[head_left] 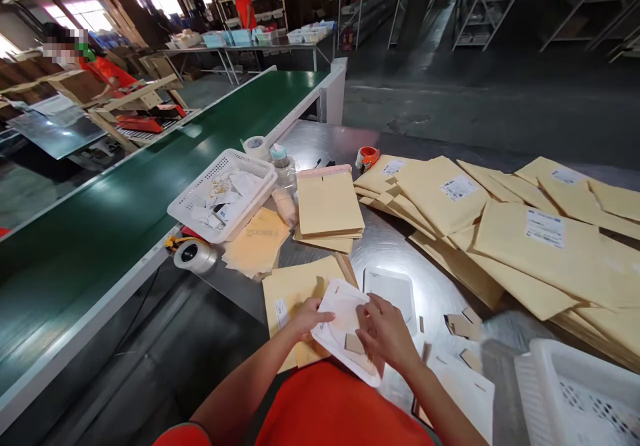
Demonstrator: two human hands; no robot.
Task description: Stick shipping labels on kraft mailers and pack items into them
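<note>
Tilted in front of my body is a white flat packet (342, 309) with rounded corners and a small brown cardboard piece (355, 344) on its lower part. My left hand (309, 317) grips its left edge, thumb on top. Curled fingers of my right hand (387, 331) are at the right edge; their tips are partly hidden. Under the packet lie yellow padded envelopes (287, 283), one with a white label (281, 312). Another white packet (393, 289) rests flat beyond my right hand, and a further white sheet-like packet (467, 393) is beside my right forearm.
Labelled padded envelopes (525, 253) are heaped on the right. A stack of envelopes (331, 203), a white basket (225, 196), tape rolls (195, 256) and an orange tape dispenser (369, 158) stand ahead. A green conveyor (150, 159) runs left. Two people work farther back.
</note>
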